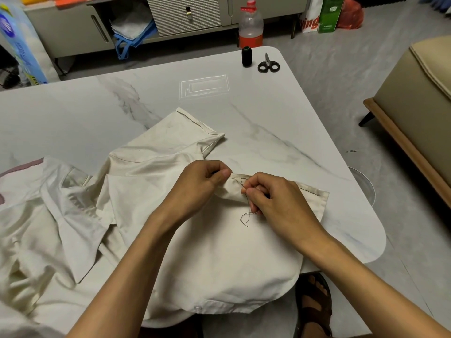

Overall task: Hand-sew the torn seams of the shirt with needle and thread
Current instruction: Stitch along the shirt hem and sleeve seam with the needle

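A cream shirt [210, 252] lies spread over the near part of the marble table [97, 103]. My left hand [200, 184] pinches a folded hem of the shirt between thumb and forefinger. Just to its right, my right hand [271, 198] has its fingertips pinched together at the same hem, over a line of dark stitches. A dark thread [246, 215] runs down from those fingertips and loops on the cloth. The needle itself is too small to make out.
A black thread spool [246, 56] and small black scissors [268, 64] sit at the table's far right corner. A plastic bottle [250, 24] stands on the floor beyond. A beige sofa [419, 98] is at the right. My sandalled foot [314, 303] shows under the table's edge.
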Demonstrator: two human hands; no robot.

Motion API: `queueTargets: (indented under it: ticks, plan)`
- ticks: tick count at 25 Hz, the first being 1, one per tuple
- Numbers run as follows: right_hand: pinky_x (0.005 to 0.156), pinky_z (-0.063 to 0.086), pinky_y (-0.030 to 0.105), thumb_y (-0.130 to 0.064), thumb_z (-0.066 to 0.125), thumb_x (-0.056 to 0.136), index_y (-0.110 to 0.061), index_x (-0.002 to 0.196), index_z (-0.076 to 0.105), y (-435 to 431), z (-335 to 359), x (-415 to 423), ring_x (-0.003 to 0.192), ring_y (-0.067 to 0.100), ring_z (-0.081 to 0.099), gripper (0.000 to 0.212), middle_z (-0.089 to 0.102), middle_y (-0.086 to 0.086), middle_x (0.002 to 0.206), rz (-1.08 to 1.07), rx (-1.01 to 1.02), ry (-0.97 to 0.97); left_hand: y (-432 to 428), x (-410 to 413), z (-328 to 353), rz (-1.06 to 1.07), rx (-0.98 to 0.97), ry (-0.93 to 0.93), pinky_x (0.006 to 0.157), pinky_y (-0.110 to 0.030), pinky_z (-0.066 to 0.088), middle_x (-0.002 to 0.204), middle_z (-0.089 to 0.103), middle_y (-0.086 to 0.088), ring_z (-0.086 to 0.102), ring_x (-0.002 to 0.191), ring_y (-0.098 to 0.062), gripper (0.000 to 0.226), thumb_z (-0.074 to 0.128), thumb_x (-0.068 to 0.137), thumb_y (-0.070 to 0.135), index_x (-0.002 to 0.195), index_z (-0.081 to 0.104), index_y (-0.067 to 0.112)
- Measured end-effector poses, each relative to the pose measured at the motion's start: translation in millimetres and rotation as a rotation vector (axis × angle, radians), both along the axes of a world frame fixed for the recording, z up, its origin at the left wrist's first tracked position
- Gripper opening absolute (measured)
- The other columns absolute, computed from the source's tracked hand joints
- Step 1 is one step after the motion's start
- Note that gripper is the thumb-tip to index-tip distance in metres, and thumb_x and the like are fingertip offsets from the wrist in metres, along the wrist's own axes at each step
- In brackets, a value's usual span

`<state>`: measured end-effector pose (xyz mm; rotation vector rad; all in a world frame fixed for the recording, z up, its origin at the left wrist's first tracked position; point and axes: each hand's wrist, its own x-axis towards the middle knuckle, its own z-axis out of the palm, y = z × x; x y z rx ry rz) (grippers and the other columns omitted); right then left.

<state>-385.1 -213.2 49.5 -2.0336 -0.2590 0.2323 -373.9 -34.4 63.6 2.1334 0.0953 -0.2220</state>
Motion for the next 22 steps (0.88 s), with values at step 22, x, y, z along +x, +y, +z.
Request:
queueTargets:
  ticks: [22]
  plan:
    - [0.053, 0.039, 0.018, -0.010, 0.054, 0.092, -0.017, 0.081, 0.065, 2.6, 2.4, -0.6, 0.049, 0.007, 0.049, 0.018, 0.063, 0.001, 0.056, -0.035, -0.038, 0.000, 1.0, -0.3, -0.9, -0.014, -0.015, -0.011, 0.073, -0.033, 0.041, 0.081, 0.068, -0.014, 0.055, 0.071, -0.014, 0.022, 0.058, 0.099, 0.019, 0.084, 0.070, 0.008]
